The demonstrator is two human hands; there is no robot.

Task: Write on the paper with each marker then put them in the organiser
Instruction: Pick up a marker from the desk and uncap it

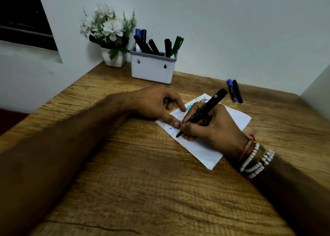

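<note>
A white sheet of paper (234, 118) lies on the wooden table (142, 182), with blue, green and black writing on it. My right hand (212, 127) grips a black marker (205, 109), its tip touching the paper near the left edge. My left hand (157, 104) presses the paper's left end with thumb and forefinger. A white organiser (152, 69) stands at the back by the wall and holds several black, blue and green markers. Two more markers, one blue (231, 90) and one black (238, 91), lie on the table right of the paper.
A white pot of artificial white flowers (109, 32) stands just left of the organiser in the corner. Walls close off the table at the back and at the right. A dark window (23, 18) sits at the upper left.
</note>
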